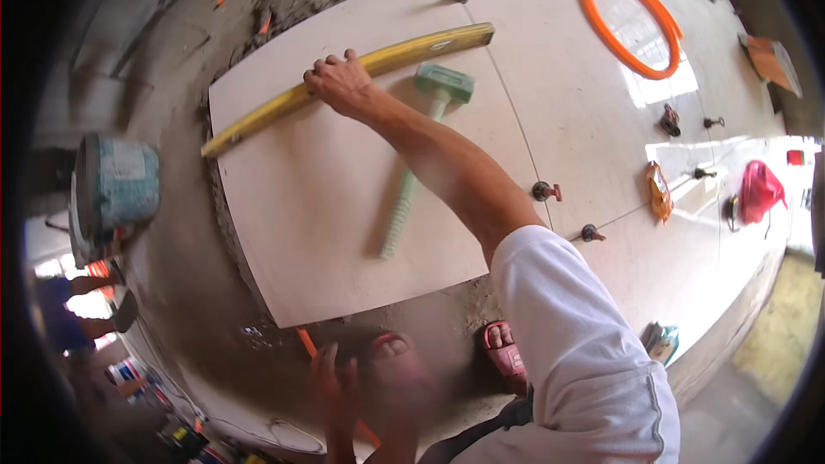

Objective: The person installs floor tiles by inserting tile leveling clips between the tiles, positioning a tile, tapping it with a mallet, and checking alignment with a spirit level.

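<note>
My right hand (339,82) lies on a long yellow spirit level (404,53), fingers curled over its far edge. The level rests slantwise across the far part of a large pale floor tile (318,232). A green rubber mallet (414,170) lies on the same tile just right of my hand, with its head near the level. My left hand (335,391) is blurred at the lower edge, fingers spread, holding nothing, above the grey mortar bed. My feet in pink sandals (505,354) stand at the tile's near edge.
Laid tiles with dark levelling clips (546,192) in the joints stretch to the right. An orange hose ring (627,21), an orange packet (659,192) and a red bag (760,189) lie on them. A mortar-smeared bucket (116,189) stands left on rough grey mortar.
</note>
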`<action>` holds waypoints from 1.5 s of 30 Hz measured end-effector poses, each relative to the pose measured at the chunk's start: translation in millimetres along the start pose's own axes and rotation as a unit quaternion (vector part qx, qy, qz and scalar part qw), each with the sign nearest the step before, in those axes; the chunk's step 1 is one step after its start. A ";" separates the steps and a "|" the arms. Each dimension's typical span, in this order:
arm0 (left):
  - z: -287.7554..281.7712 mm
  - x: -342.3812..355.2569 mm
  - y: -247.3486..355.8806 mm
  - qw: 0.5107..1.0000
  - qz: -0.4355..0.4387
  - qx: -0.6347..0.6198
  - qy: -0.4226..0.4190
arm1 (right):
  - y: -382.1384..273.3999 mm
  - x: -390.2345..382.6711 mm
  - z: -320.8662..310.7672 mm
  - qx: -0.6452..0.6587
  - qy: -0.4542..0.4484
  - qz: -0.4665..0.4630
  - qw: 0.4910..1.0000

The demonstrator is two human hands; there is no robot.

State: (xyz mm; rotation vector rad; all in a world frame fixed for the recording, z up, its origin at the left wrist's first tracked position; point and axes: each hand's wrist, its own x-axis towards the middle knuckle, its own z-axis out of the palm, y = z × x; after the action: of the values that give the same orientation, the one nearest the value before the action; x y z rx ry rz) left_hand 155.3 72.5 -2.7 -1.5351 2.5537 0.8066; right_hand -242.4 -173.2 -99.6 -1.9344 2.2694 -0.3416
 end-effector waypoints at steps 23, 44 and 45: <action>88.4 233.1 103.3 0.978 0.173 -0.088 -0.077 | 272.1 -325.8 -123.8 0.010 0.104 0.359 0.928; 56.0 174.7 51.3 0.608 -0.210 -0.692 -0.328 | 296.1 -268.3 -64.6 -0.132 0.209 0.354 0.902; 52.3 179.8 51.4 0.619 -0.219 -0.662 -0.362 | 270.0 -246.4 -61.8 -0.070 0.222 0.309 0.922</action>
State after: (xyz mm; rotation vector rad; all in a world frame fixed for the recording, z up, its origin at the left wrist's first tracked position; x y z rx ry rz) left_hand 10.4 -29.8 -81.8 -1.2587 0.6716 2.6980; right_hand -475.1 114.5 -120.5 -1.1512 3.1091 -0.5857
